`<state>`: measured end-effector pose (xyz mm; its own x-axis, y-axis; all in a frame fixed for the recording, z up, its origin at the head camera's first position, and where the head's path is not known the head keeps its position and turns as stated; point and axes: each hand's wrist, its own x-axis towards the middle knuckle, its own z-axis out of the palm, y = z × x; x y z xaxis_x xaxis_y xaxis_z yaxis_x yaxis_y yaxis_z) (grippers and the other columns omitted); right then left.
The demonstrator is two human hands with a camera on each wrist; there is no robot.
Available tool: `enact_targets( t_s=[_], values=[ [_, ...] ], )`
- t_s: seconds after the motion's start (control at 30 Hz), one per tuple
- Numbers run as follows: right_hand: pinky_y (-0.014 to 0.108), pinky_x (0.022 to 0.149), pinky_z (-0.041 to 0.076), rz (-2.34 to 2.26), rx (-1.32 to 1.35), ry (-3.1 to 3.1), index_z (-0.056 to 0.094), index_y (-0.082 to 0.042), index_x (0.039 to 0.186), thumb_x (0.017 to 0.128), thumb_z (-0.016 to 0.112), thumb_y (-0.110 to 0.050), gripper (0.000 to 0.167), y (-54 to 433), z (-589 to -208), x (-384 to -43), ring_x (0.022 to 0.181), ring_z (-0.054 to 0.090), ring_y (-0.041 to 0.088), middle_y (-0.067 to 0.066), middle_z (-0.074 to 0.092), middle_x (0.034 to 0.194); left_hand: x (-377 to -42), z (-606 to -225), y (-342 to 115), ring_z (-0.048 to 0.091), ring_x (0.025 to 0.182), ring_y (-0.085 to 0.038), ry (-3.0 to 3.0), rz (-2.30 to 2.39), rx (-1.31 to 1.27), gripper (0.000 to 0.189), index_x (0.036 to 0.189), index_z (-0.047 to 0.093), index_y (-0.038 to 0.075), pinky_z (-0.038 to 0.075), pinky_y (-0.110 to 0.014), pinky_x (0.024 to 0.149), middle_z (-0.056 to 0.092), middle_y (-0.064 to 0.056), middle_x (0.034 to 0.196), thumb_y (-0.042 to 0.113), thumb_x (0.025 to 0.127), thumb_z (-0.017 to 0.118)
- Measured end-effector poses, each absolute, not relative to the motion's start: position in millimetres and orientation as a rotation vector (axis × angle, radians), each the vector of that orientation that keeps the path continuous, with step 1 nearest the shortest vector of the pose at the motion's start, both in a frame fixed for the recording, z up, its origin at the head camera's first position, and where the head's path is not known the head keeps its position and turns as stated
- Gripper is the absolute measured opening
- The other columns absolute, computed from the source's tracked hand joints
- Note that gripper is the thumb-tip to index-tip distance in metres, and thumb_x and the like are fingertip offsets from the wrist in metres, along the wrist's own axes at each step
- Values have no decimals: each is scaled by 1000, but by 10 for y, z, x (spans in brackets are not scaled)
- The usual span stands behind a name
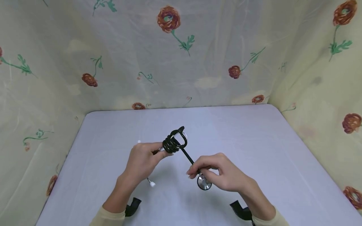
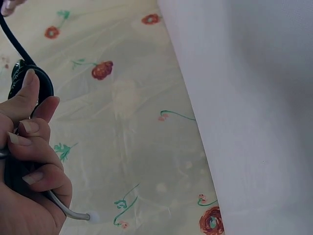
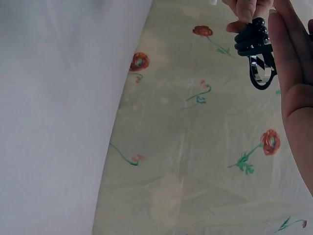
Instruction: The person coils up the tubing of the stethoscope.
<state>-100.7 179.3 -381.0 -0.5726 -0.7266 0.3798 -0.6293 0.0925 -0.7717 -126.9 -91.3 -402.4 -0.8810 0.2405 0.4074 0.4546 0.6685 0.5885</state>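
A black stethoscope (image 1: 170, 144) is held above the table, its tubing wound in several tight coils. My left hand (image 1: 143, 159) grips the coiled part and the metal ear tubes; in the left wrist view the fingers (image 2: 46, 178) curl round them, and a white eartip (image 2: 94, 216) sticks out below. In the head view, my right hand (image 1: 219, 171) pinches the free tube just above the silver chest piece (image 1: 204, 183). From the coils a loop of tubing stands out at the top, with shiny metal inside it, seen also in the right wrist view.
A white-covered table (image 1: 249, 138) lies under both hands. Flower-printed curtains (image 1: 209, 62) hang behind it and along both sides. Black straps (image 1: 133, 207) are on both wrists.
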Motion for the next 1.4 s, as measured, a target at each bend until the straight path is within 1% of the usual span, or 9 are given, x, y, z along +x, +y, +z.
enact_targets(
  t_s=[0.13, 0.27, 0.43, 0.57, 0.77, 0.93, 1.1, 1.2, 1.4],
  values=[
    [30, 80, 59, -1493, -1400, 2237, 68, -11, 110, 96, 48, 12, 34, 1789, -3815, -995, 94, 73, 14, 7, 75, 103, -1264, -4038, -904, 27, 48, 2, -2596, -1012, -558, 8, 89, 77, 35, 24, -20, 49, 50, 21, 55, 39, 82, 78],
    [29, 82, 58, -1505, -1366, 2265, 67, -10, 108, 97, 55, 6, 23, 1782, -3818, -973, 93, 74, 14, 7, 76, 101, -1251, -4071, -873, 31, 50, 2, -2595, -989, -565, 12, 91, 78, 35, 26, -20, 49, 62, 22, 62, 40, 81, 79],
    [26, 73, 58, -1560, -1359, 2431, 65, -7, 100, 90, 63, 9, 19, 1754, -3822, -951, 83, 73, 8, 7, 77, 91, -1237, -4101, -788, 38, 51, 1, -2573, -855, -611, 18, 96, 79, 30, 27, -18, 48, 73, 16, 73, 41, 81, 78],
    [26, 65, 58, -1632, -1258, 2495, 66, -6, 95, 88, 64, 12, 19, 1712, -3820, -929, 73, 70, 5, 7, 76, 87, -1202, -4085, -716, 39, 50, 0, -2551, -698, -621, 21, 93, 78, 26, 25, -18, 46, 70, 13, 65, 42, 81, 78],
    [25, 52, 53, -1729, -1098, 2603, 68, -7, 89, 86, 69, 6, 14, 1662, -3835, -920, 56, 61, 8, 6, 74, 78, -1140, -4062, -644, 35, 46, 2, -2515, -576, -609, 18, 89, 78, 23, 23, -16, 43, 63, 13, 56, 39, 81, 79],
    [22, 58, 47, -1806, -1109, 2684, 71, -11, 86, 81, 77, 4, 17, 1647, -3864, -943, 66, 54, 6, 0, 68, 79, -1109, -4064, -603, 34, 44, 2, -2493, -546, -623, 19, 91, 78, 23, 23, -15, 42, 58, 14, 52, 39, 82, 78],
    [23, 68, 52, -1859, -1033, 2699, 69, -12, 85, 80, 78, 2, 17, 1608, -3892, -963, 78, 63, 8, -1, 70, 87, -1094, -4063, -584, 35, 44, 2, -2499, -515, -610, 19, 90, 78, 21, 24, -15, 42, 59, 12, 52, 39, 83, 78],
    [23, 68, 54, -1867, -911, 2758, 69, -11, 87, 80, 78, 1, 17, 1590, -3887, -953, 76, 67, 7, 1, 74, 86, -1087, -4078, -568, 36, 44, 2, -2515, -510, -615, 19, 90, 78, 21, 25, -14, 43, 59, 13, 53, 39, 83, 78],
    [20, 66, 51, -1878, -880, 2862, 64, -5, 103, 79, 79, 2, 29, 1584, -3860, -934, 70, 61, 7, 1, 69, 82, -1082, -4086, -528, 36, 44, 1, -2536, -535, -618, 19, 89, 77, 21, 24, -15, 42, 58, 13, 53, 39, 83, 78]
  ],
)
